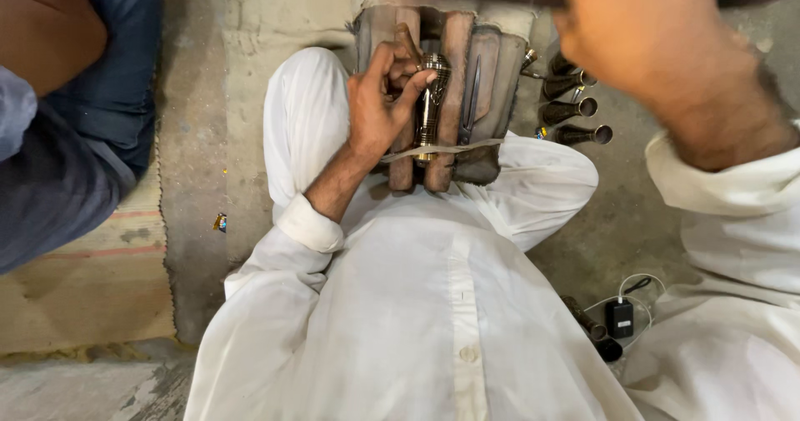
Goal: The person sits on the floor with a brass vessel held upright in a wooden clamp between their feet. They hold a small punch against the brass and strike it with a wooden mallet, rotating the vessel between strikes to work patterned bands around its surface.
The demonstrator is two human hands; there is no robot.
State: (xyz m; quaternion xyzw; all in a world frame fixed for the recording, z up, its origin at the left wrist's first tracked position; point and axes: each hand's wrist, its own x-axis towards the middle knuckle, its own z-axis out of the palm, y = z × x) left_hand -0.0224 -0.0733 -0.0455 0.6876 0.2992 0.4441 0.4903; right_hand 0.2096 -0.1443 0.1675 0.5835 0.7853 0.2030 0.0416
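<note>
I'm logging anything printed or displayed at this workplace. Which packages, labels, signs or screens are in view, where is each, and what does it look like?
None: no package, label, sign or screen shows.
Nearest candidate: a small black boxy charger with a white cable, on the floor at lower right; no marking can be made out.
Small yellow and blue scrap on the floor at left; too small to tell what it is.

My left hand (379, 108) pinches a ribbed brass tube (431, 104) against the worn wooden block (454, 96); my blurred right hand (658, 46) lifts at two o'clock.
</note>
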